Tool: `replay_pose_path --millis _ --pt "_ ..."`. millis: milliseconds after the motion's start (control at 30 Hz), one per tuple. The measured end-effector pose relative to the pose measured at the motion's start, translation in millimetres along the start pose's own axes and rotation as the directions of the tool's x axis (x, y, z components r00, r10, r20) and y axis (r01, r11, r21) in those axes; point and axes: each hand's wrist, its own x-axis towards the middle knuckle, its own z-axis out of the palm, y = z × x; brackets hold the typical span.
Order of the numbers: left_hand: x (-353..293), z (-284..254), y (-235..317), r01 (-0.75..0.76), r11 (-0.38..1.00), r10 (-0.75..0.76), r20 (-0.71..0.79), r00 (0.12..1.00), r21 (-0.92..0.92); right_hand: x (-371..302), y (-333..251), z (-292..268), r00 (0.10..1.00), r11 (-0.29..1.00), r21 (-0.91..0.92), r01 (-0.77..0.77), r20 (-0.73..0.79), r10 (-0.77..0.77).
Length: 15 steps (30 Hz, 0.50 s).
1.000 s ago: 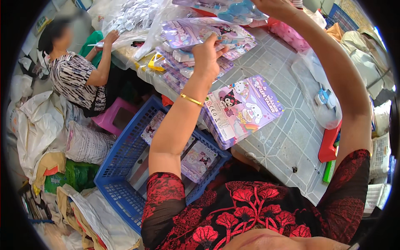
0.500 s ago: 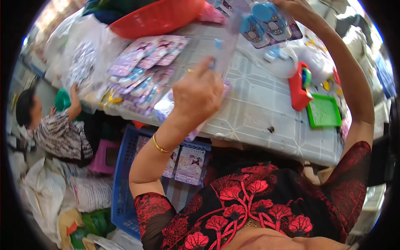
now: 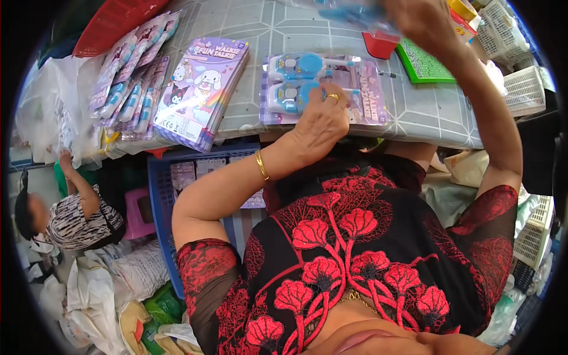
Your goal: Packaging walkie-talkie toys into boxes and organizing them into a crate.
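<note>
The pack (image 3: 290,89) is seen lying flat on the table (image 3: 284,32), close to its near edge and in front of the person's chest; a pink-lilac card is topped by a clear blister, in which two blue and white handsets are set one above the other, each marked by a round blue disc and small cartoon figures; large pale lettering is printed sideways at the card's right end.

The pack is touched by the left hand (image 3: 319,124), its bent fingers laid over the lower handset; whether they are clamped on it or only rested there cannot be told; a gold ring (image 3: 334,96) and a gold bracelet (image 3: 261,165) are worn. The right hand (image 3: 423,23) is blurred at the upper edge; a smeared clear and blue item (image 3: 358,15) is seen at its fingers, and whether these are closed on it cannot be told.

To the left, a neat stack (image 3: 201,89) of lilac cards is printed with white title letters, cartoon animals, a rainbow and a small pale label; beside it, blister packs (image 3: 127,77) are piled in a slanted fan. The table is covered by glossy grey sheeting patterned with white lines; to the right, a ridged green tray (image 3: 429,68) is set beside a red box (image 3: 378,46).
</note>
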Motion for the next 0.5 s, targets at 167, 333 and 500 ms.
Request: replay_pose_path --millis 167,333,500 --pt "-24 -17 -2 0.116 0.92 -0.18 -0.141 0.973 -0.375 -81 -26 60 0.899 0.891 -0.268 0.367 -0.142 -0.413" --pt "-90 -20 2 0.432 0.511 -0.717 -0.091 0.691 -0.743 -125 -48 92 0.925 0.919 -0.177 0.353 -0.077 -0.371" --pt "-102 -9 30 0.566 -0.478 -0.558 0.73 0.394 -0.671 -103 -53 86 0.959 0.949 0.165 0.27 0.036 -0.28"
